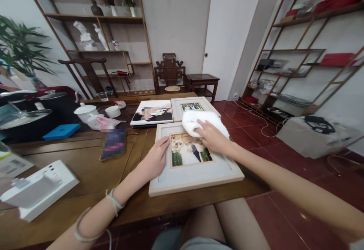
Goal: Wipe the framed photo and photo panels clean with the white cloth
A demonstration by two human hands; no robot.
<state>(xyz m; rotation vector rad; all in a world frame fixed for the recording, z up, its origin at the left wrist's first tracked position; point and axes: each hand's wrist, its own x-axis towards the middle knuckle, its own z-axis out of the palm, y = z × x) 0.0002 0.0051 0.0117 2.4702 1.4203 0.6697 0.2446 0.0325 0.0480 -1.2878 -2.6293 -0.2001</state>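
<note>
A pale wooden picture frame (196,180) with a wide white border lies flat near the table's front edge, a couple's photo (184,153) at its middle. My left hand (155,157) rests on the frame's left side, its fingers together along the edge. In my right hand (212,136) is a white cloth (189,123), bunched up and pressed over the frame's upper right part. The cloth and hand hide that corner. Behind it lies a second light frame (178,104) with a photo, partly covered by the cloth. To its left is a photo panel (153,113) on a stack.
On the wooden table (93,182) stand a white power strip (54,189), a blue box (61,131), a dark packet (113,144), a white lidded pot (85,110) and a black pan (25,123). Shelves (301,49) and a grey covered box (307,138) stand at the right.
</note>
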